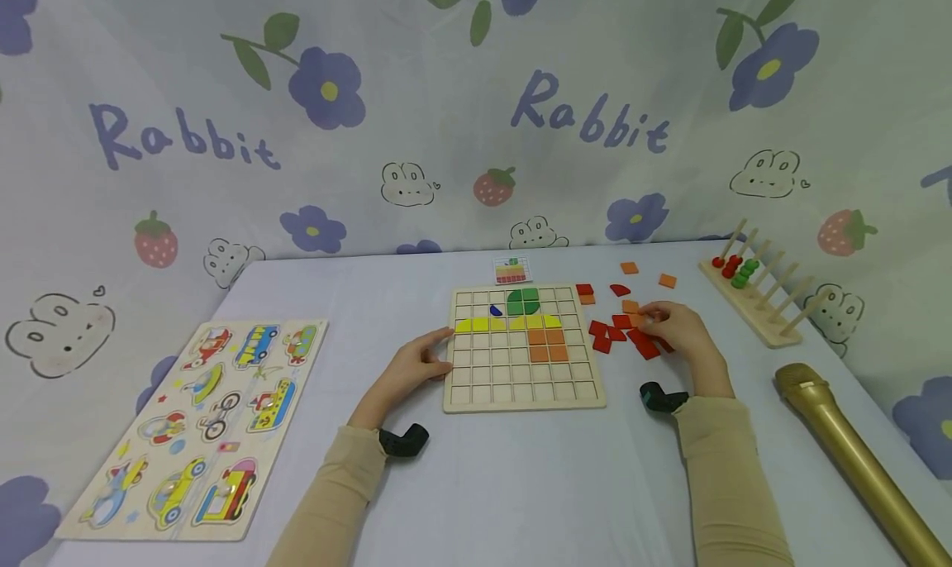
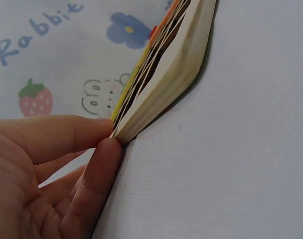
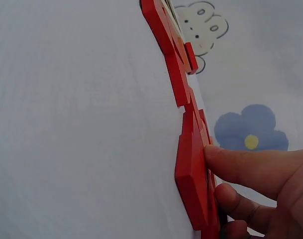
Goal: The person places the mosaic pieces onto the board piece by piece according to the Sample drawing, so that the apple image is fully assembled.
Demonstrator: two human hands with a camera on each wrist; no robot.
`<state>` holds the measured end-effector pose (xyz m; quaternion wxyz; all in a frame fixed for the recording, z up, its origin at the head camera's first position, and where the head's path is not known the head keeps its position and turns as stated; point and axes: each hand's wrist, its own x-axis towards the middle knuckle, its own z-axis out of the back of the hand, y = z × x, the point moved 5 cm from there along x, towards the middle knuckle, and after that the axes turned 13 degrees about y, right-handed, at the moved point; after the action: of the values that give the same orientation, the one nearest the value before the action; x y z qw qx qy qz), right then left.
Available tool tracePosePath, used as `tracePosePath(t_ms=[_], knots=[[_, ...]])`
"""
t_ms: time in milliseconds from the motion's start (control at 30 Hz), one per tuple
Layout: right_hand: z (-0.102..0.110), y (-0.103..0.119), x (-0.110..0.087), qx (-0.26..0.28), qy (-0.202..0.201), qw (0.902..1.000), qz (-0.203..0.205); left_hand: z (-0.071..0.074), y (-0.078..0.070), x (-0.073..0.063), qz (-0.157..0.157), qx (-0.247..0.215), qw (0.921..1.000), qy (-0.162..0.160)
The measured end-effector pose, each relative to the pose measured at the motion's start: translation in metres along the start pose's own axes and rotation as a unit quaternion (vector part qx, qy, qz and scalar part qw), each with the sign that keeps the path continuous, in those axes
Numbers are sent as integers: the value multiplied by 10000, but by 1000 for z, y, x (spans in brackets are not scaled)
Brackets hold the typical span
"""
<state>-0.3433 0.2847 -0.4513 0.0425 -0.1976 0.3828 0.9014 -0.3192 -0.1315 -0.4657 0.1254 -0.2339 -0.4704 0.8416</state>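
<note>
My left hand [image 1: 414, 370] rests its thumb and fingertips on the left edge of a wooden grid board [image 1: 491, 393]; its fingers [image 2: 66, 132] meet the rim up close. Green tiles [image 1: 523, 302], yellow tiles [image 1: 476, 325], a small blue piece [image 1: 496, 310] and a block of orange tiles [image 1: 548, 345] lie in the grid. To the board's right, my right hand [image 1: 680, 333] reaches over scattered red tiles [image 1: 644, 344]. Its thumb and index finger pinch an orange square tile [image 1: 636, 321] low over the pile. In the right wrist view, red tiles [image 3: 191, 174] partly hide the fingertips.
A pattern card [image 1: 511, 270] lies behind the board. Loose orange tiles [image 1: 667, 281] are farther back. At right stand a peg rack [image 1: 759, 307] with red and green beads and a gold microphone [image 1: 848, 451]. A vehicle puzzle board [image 1: 186, 468] lies at left.
</note>
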Motion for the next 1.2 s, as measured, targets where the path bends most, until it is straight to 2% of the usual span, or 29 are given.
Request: tracePosePath(t_ms=[233, 467, 767, 867, 967, 1100, 1133, 1200], knots=[[0, 2, -1, -254, 67, 9997, -12, 0, 1, 0, 7, 0, 10000, -25], [2, 4, -3, -281, 15, 9996, 79, 0, 0, -1, -44, -5, 10000, -30], [4, 8, -7, 152, -411, 9976, 534, 0, 0, -2, 0, -11, 10000, -60], [2, 13, -7, 625, -424, 9955, 576, 0, -1, -2, 12, -32, 10000, -52], [-5, 25, -5, 1386, -211, 9868, 807, 0, 0, -1, 25, -31, 10000, -54], [-23, 43, 2, 2546, 371, 9619, 929, 0, 1, 0, 24, -35, 10000, -55], [-29, 48, 3, 2754, 494, 9557, 914, 0, 1, 0, 14, -38, 10000, -48], [-41, 58, 5, 2890, 722, 9503, 908, -1, 2, 0, 3, -75, 10000, -27]])
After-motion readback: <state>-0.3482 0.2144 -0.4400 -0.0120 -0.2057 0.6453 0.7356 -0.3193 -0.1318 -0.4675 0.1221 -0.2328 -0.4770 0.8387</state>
